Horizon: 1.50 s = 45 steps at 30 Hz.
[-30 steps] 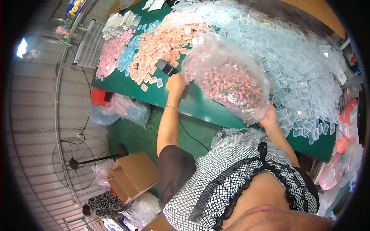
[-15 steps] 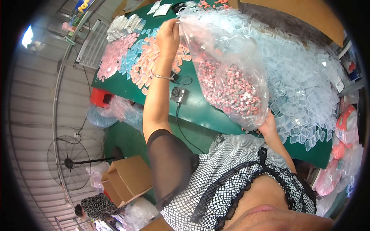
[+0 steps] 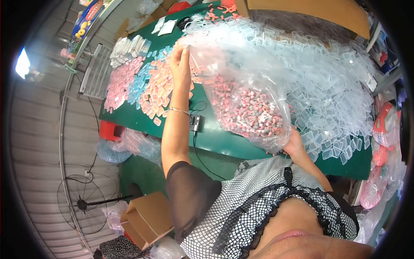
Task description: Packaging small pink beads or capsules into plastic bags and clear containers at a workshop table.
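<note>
A big clear plastic bag point(image 3: 241, 82) holds many small pink and grey pieces that sit heaped in its lower end. My left hand point(image 3: 180, 60) is stretched forward and grips the bag's upper edge, holding it high over the green table point(image 3: 215, 138). My right hand point(image 3: 294, 144) holds the bag's bottom corner from below, near the table's front edge. The bag hangs tilted between the two hands.
A wide heap of small clear plastic trays point(image 3: 332, 86) covers the table's right half. Pink, orange and blue packets point(image 3: 142, 82) lie at the left. A small black device with a cable point(image 3: 196, 123) sits near the front edge. On the floor are a cardboard box point(image 3: 148, 218) and a fan point(image 3: 79, 203).
My left hand has risen from the table's near side and reached forward, lifting the bag's upper edge. The bag went from lying on the table to hanging stretched. My right hand stayed at its bottom.
</note>
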Motion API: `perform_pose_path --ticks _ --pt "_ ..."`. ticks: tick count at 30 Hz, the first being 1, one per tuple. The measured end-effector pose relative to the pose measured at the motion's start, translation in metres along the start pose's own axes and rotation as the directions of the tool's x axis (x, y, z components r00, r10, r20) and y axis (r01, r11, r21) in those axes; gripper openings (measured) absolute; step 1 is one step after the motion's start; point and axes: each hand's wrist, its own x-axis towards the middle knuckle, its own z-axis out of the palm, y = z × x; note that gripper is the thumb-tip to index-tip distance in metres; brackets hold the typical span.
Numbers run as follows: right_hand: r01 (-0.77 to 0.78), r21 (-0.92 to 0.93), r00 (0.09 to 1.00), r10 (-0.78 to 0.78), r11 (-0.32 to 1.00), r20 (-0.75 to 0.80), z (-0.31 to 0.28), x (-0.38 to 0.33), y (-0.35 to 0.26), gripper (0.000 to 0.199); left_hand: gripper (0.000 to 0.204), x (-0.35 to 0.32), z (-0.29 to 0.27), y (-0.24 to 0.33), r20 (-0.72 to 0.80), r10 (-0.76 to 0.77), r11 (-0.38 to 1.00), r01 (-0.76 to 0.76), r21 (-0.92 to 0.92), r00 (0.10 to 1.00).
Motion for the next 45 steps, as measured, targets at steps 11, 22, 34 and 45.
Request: perform_pose_path --ticks 11,22,34,45 --pt "0.07 -0.098 0.947 -0.097 0.993 -0.307 0.025 -0.007 0.01 0.027 0.103 -0.108 0.064 -0.039 0.433 -0.112 0.99 0.061 0.129 0.894" --pt "0.232 -0.465 0.922 -0.346 0.854 -0.174 0.068 -0.006 0.022 0.04 0.03 -0.12 0.078 -0.086 -0.055 -0.397 0.905 0.38 -0.191 0.916" --pt "0.42 -0.907 0.794 -0.474 -0.027 0.382 0.111 0.027 0.034 0.045 0.043 -0.079 0.074 -0.036 0.515 -0.432 -0.059 0.546 -0.836 0.741" --pt "0.317 -0.846 0.781 -0.388 -0.429 0.489 0.091 0.054 0.025 0.033 0.044 -0.055 0.021 -0.112 0.231 -0.551 0.32 0.458 -0.829 0.802"
